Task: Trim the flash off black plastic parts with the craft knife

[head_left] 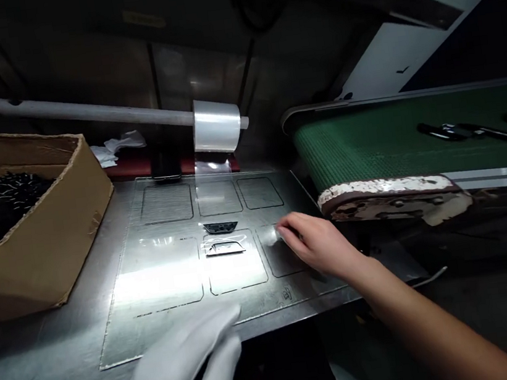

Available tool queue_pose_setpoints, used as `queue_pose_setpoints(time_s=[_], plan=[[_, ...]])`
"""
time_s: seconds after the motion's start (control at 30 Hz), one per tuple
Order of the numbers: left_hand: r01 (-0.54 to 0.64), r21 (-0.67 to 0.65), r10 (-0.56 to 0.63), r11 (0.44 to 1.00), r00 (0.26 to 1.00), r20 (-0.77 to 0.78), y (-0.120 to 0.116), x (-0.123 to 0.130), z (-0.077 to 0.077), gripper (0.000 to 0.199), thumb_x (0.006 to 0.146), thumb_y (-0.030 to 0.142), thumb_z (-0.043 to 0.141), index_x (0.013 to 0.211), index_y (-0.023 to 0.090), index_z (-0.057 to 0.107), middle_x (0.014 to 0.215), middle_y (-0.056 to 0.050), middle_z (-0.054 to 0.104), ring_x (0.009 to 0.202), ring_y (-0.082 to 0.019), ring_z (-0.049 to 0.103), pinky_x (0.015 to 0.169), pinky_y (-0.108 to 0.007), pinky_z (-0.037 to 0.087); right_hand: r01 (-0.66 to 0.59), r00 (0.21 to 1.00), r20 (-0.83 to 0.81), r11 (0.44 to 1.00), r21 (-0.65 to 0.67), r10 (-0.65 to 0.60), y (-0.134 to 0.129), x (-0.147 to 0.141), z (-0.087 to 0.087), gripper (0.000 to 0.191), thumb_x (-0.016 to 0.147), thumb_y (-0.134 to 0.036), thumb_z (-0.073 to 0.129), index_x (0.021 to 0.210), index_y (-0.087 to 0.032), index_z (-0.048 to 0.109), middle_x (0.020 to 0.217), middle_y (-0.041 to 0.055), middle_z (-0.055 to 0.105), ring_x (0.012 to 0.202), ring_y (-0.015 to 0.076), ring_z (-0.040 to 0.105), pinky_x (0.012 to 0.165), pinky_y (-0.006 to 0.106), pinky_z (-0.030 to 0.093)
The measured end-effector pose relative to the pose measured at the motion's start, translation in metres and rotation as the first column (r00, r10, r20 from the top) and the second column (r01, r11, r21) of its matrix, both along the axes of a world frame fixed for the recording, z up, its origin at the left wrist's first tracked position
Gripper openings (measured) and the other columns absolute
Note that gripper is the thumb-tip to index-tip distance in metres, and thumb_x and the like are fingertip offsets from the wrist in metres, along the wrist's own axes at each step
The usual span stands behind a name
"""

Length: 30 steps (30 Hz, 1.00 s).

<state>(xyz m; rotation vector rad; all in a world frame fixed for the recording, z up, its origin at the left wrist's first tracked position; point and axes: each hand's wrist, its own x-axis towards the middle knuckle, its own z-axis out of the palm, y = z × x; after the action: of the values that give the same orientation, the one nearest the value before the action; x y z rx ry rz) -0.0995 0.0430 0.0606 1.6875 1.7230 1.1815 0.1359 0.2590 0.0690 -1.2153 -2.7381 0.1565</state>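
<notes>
My left hand (pixel 187 361), in a white glove, is at the near edge of the clear sheet (pixel 168 319), thumb and fingers apart, holding nothing. Bare, my right hand (pixel 314 241) is over the sheet's right part, its fingers pinched at a small, shiny, see-through piece too blurred to make out. Left of it lie two small dark parts, one (pixel 221 227) above the other (pixel 224 248); the lower one reflects bright light and has film around it. A roll of clear film (pixel 217 126) sits on a white rod (pixel 98 111), with its strip hanging down onto the sheet.
A cardboard box (pixel 40 243) with many black parts stands at the left. White crumpled paper (pixel 119 146) lies behind the sheet. At the right, a green conveyor belt (pixel 369 143) carries several black parts (pixel 465 130); its worn end juts towards the metal table (pixel 85 299).
</notes>
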Motion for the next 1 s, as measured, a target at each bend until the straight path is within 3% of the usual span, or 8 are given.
queue_pose_setpoints(time_s=[0.1, 0.23, 0.43, 0.53, 0.63, 0.8, 0.93, 1.0], plan=[[0.194, -0.014, -0.182, 0.981, 0.888, -0.422, 0.059, -0.007, 0.010, 0.027, 0.100, 0.019, 0.052, 0.117, 0.025, 0.072, 0.118, -0.007, 0.076, 0.107, -0.026, 0.070, 0.096, -0.042, 0.059, 0.132, 0.986, -0.109, 0.991, 0.007, -0.130, -0.011, 0.051, -0.022, 0.023, 0.103, -0.035, 0.052, 0.117, -0.023, 0.065, 0.114, 0.0095, 0.069, 0.105, 0.0292, 0.064, 0.092, 0.044, 0.051], [0.187, -0.122, -0.216, 0.975, 0.643, -0.735, 0.116, -0.002, 0.006, 0.030, 0.097, 0.011, 0.046, 0.105, 0.017, 0.074, 0.098, -0.014, 0.073, 0.090, -0.030, 0.066, 0.076, -0.043, 0.056, 0.201, 0.952, -0.239, 0.979, 0.019, -0.191, -0.016, 0.072, -0.044, 0.030, 0.106, -0.035, 0.042, 0.115, -0.019, 0.066, 0.113, 0.0146, 0.068, 0.108, 0.0315, 0.063, 0.097, 0.048, 0.050], [0.186, -0.116, -0.202, 0.976, 0.557, -0.806, 0.114, 0.006, 0.003, 0.032, 0.103, 0.016, 0.041, 0.105, 0.014, 0.073, 0.094, -0.015, 0.070, 0.087, -0.030, 0.064, 0.077, -0.043, 0.051, 0.273, 0.859, -0.410, 0.952, -0.139, -0.306, -0.046, 0.075, -0.025, 0.035, 0.111, -0.038, 0.030, 0.117, -0.019, 0.059, 0.087, 0.0059, 0.070, 0.073, 0.0204, 0.067, 0.072, 0.035, 0.054], [0.186, -0.120, -0.206, 0.975, 0.563, -0.800, 0.088, 0.012, 0.002, 0.030, 0.103, 0.015, 0.042, 0.112, 0.016, 0.070, 0.099, -0.013, 0.070, 0.088, -0.029, 0.063, 0.076, -0.043, 0.049, 0.163, 0.867, -0.412, 0.941, -0.298, -0.281, -0.066, 0.076, -0.009, 0.032, 0.110, -0.038, 0.036, 0.121, -0.021, 0.061, 0.092, 0.0028, 0.074, 0.072, 0.0169, 0.070, 0.069, 0.030, 0.056], [0.166, -0.139, -0.211, 0.976, 0.589, -0.780, 0.060, 0.021, -0.004, 0.030, 0.102, 0.012, 0.042, 0.115, 0.018, 0.068, 0.098, -0.010, 0.069, 0.086, -0.027, 0.062, 0.075, -0.041, 0.049, -0.010, 0.896, -0.413, 0.924, -0.383, -0.161, -0.079, 0.073, 0.005, 0.034, 0.106, -0.032, 0.047, 0.136, -0.023, 0.061, 0.120, 0.0069, 0.073, 0.107, 0.0211, 0.071, 0.092, 0.035, 0.057], [0.153, -0.137, -0.205, 0.979, 0.703, -0.681, 0.026, 0.030, -0.014, 0.029, 0.101, 0.010, 0.042, 0.117, 0.018, 0.065, 0.100, -0.009, 0.068, 0.090, -0.026, 0.061, 0.081, -0.043, 0.050, -0.219, 0.918, -0.386, 0.928, -0.302, 0.091, -0.079, 0.057, 0.011, 0.041, 0.105, -0.023, 0.049, 0.145, -0.027, 0.059, 0.131, 0.0073, 0.070, 0.118, 0.0210, 0.068, 0.100, 0.035, 0.054], [0.204, 0.035, -0.166, 0.978, 0.875, -0.455, 0.010, 0.018, -0.017, 0.025, 0.100, 0.013, 0.051, 0.121, 0.020, 0.064, 0.116, -0.009, 0.069, 0.106, -0.024, 0.063, 0.096, -0.043, 0.051, -0.281, 0.921, -0.336, 0.935, -0.218, 0.198, -0.068, 0.032, 0.008, 0.035, 0.104, -0.020, 0.053, 0.136, -0.023, 0.066, 0.124, 0.0071, 0.075, 0.113, 0.0209, 0.070, 0.098, 0.034, 0.055], [0.137, 0.124, -0.080, 0.983, 0.920, -0.383, 0.008, 0.004, -0.017, 0.029, 0.099, 0.014, 0.055, 0.125, 0.022, 0.063, 0.125, -0.009, 0.068, 0.119, -0.025, 0.061, 0.106, -0.042, 0.048, -0.325, 0.922, -0.277, 0.930, -0.171, 0.271, -0.063, 0.014, 0.010, 0.035, 0.103, -0.019, 0.052, 0.135, -0.024, 0.067, 0.122, 0.0070, 0.075, 0.110, 0.0212, 0.070, 0.095, 0.034, 0.055]])
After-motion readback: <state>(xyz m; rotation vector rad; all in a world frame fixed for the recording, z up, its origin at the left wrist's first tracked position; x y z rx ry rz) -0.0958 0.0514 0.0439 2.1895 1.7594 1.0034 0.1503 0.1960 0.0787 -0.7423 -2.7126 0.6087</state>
